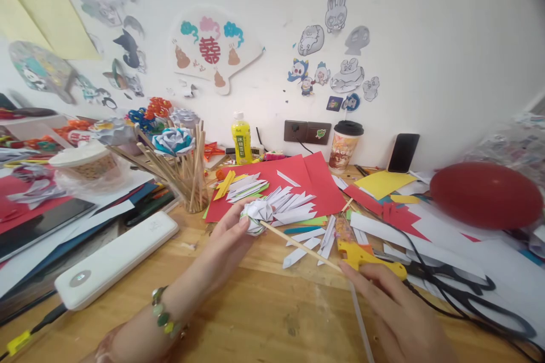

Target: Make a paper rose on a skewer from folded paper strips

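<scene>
My left hand (pixel 232 232) is closed around a white folded-paper flower (pixel 259 212), its fingers at the flower's left side. A thin wooden stick (pixel 300 245) runs from the flower down to my right hand (pixel 395 306), whose fingertips close on its near end. Just behind those fingers lies a yellow glue gun (pixel 351 252), partly covered by them; a translucent glue stick (pixel 361 323) extends from its back. Folded white paper strips (pixel 293 207) lie beyond the flower on red paper sheets (pixel 276 170).
Black scissors (pixel 481 300) and a cable lie at right, near a red round object (pixel 485 195). A jar of wooden sticks (pixel 196 181) with paper flowers and a white power bank (pixel 117 258) are at left. A yellow-labelled bottle (pixel 241 139), paper cup (pixel 344 147) and phone (pixel 403 153) stand by the wall.
</scene>
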`<state>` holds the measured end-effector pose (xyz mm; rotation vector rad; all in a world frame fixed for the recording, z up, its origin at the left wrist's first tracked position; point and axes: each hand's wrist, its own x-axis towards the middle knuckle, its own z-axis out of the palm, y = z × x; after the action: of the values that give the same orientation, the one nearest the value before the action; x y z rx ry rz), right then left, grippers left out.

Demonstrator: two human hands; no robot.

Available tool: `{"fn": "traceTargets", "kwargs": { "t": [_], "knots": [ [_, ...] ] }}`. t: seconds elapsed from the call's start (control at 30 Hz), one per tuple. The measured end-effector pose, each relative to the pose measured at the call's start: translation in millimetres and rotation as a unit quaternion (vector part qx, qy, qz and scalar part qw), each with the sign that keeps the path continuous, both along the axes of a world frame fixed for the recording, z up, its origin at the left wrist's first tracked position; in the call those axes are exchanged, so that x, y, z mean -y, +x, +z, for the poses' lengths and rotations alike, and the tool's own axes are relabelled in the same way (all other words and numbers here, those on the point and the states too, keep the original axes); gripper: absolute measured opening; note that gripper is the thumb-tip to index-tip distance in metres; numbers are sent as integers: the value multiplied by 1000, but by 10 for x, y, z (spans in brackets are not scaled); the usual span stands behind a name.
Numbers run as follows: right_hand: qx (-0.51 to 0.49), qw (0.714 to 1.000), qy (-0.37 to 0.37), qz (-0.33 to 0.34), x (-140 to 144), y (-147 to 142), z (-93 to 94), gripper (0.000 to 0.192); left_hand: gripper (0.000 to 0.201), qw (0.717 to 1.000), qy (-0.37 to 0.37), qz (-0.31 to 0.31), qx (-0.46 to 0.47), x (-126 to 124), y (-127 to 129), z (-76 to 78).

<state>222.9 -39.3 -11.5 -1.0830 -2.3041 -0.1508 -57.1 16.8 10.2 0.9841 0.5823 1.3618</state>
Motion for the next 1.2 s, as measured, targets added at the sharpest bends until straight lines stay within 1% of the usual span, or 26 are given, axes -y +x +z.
{"fn": "traceTargets", "kwargs": {
  "t": [0.13,0.33,0.47,0.6,0.73,0.87,0.97,1.07,1.2],
  "knots": [
    [8,1000,-1,-7,17,1,33,53,36,1000,9,8,-2,-4,6,3],
    [-6,1000,-7,9,-2,-43,153,54,42,999,7,39,-12,-33,-10,-8],
    [15,1000,4,12,-20,12,200,57,42,999,1,48,-23,-43,-13,-28],
    [37,999,30,3,7,65,216,51,46,997,-11,59,-52,-9,19,-14],
    [26,998,51,1,31,39,211,44,46,997,-22,45,-61,49,59,30],
    [32,997,75,-7,32,26,174,43,46,994,-8,72,-78,74,79,63],
    [55,995,82,-8,23,25,147,48,46,991,9,102,-91,72,77,75],
    [75,995,71,-7,-5,24,118,55,45,986,19,120,-110,70,74,96],
    [75,996,50,-4,-63,37,69,64,41,979,27,139,-145,89,82,172]
  ]
}}
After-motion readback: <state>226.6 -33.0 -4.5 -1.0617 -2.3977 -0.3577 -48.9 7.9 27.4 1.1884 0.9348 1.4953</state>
